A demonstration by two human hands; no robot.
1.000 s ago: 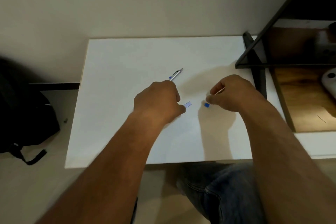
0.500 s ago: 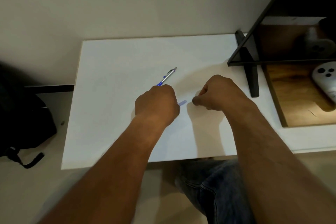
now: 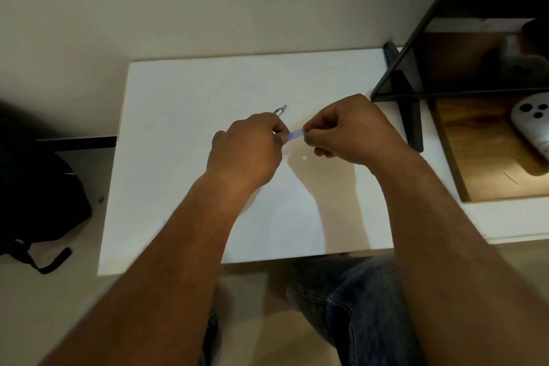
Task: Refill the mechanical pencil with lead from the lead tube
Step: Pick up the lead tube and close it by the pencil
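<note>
Surface: white table, frame centre.
Left hand: fist curled around mechanical pencil, tip pointing to upper right.
Right hand: fingers pinching lead tube, held between both hands above the table.

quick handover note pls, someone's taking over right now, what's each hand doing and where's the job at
Left hand: shut on the lead tube, held above the table.
Right hand: grip pinched on the tube's other end; what it holds there is hidden.
Pencil: only its metal end shows past the left knuckles, on or just over the table; whether a hand holds it cannot be told.
Done: tube picked up, both hands on it.
Left: nothing shows lead in the pencil yet, so likely get a lead out, feed it in and close up.
</note>
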